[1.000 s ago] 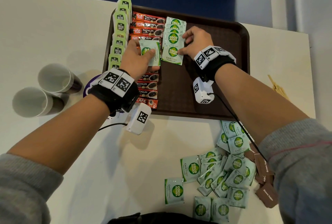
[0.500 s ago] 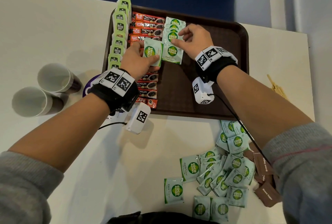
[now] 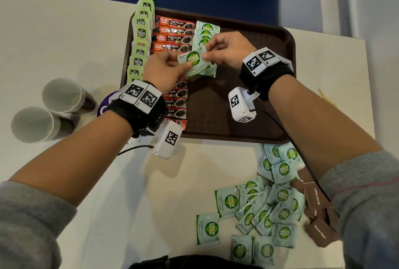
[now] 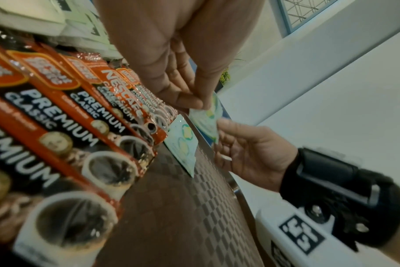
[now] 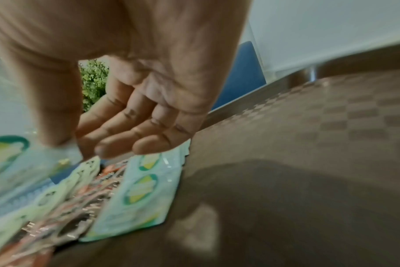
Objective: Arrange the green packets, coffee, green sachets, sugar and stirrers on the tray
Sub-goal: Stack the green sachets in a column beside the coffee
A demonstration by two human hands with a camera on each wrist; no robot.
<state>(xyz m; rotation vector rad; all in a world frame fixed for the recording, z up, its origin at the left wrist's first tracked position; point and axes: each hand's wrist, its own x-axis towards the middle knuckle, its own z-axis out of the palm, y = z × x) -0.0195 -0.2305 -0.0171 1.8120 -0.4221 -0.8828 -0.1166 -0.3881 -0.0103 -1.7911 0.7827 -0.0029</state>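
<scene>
1. Brown tray [image 3: 269, 38] already carries a full column of green packets [image 3: 141, 33] along its left edge and a column of coffee [image 3: 172, 38] sticks beside it
2. A third column of green sachets [image 3: 207, 29] is only begun; both the left hand [image 3: 164, 70] and right hand [image 3: 226, 49] pinch one held sachet [image 3: 195, 61] just above it
3. Most loose sachets [image 3: 278, 204] and the brown sugar [image 3: 317, 206] wait on the table [image 3: 64, 38]; the stirrers [image 3: 326, 100] lie right of the tray, seemingly untouched
</scene>
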